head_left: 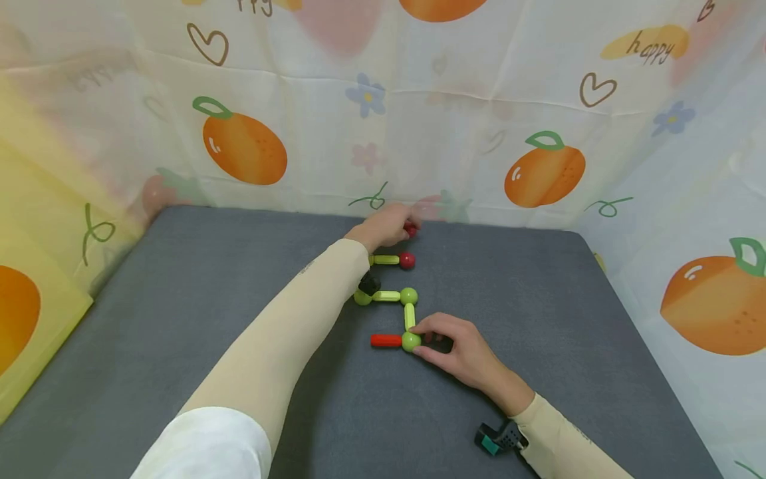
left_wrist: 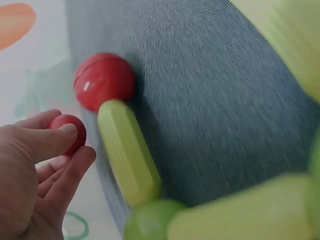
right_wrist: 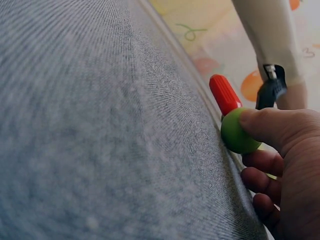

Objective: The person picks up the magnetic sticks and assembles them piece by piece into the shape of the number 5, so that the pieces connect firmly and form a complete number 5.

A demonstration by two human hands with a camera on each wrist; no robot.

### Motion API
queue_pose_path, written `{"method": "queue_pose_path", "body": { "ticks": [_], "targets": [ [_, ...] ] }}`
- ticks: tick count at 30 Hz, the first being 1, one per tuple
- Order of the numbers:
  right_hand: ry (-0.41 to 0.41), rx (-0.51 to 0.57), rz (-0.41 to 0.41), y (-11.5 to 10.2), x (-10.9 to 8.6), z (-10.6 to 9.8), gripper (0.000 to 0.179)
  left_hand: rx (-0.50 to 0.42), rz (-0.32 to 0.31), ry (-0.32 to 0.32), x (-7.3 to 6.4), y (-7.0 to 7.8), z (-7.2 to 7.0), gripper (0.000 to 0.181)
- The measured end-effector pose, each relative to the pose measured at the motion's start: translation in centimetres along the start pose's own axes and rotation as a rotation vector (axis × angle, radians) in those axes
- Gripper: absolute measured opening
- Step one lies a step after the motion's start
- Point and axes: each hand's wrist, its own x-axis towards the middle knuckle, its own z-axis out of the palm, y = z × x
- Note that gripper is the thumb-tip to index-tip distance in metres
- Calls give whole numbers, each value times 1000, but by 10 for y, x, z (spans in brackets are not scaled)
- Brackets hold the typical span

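At the far side of the table my left hand (head_left: 385,225) pinches a small red ball (left_wrist: 77,137) between thumb and fingers. Just nearer lies another red ball (head_left: 407,260), joined to a yellow-green rod (head_left: 387,260). That rod meets a green ball (left_wrist: 152,222) in the left wrist view. My right hand (head_left: 463,349) pinches the nearest green ball (head_left: 411,342) between thumb and fingers. A red rod (head_left: 385,340) sticks out leftward from this ball. A yellow-green rod (head_left: 409,317) leads from it to a farther green ball (head_left: 409,296). My left forearm hides part of the chain.
A grey cloth-covered table (head_left: 568,319) lies under everything. Behind it hangs a printed curtain (head_left: 455,146) with oranges, hearts and flowers, touching the far edge. Yellow fabric (head_left: 36,219) stands at the left. The left arm reaches across the chain.
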Motion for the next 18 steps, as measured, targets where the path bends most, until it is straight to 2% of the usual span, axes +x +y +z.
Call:
{"method": "queue_pose_path", "body": {
  "ticks": [5, 9, 13, 18],
  "targets": [
    [2, -1, 4, -1, 0, 1, 29, -102, -21, 56, -20, -8, -7, 36],
    [4, 2, 0, -1, 0, 1, 29, -181, -31, 108, -43, -9, -17, 35],
    [12, 8, 3, -2, 0, 0, 29, -205, -18, 145, -66, -9, -24, 38],
    [9, 5, 2, -1, 0, 1, 29, -261, -32, 167, -94, -12, -22, 42]
  ]
}}
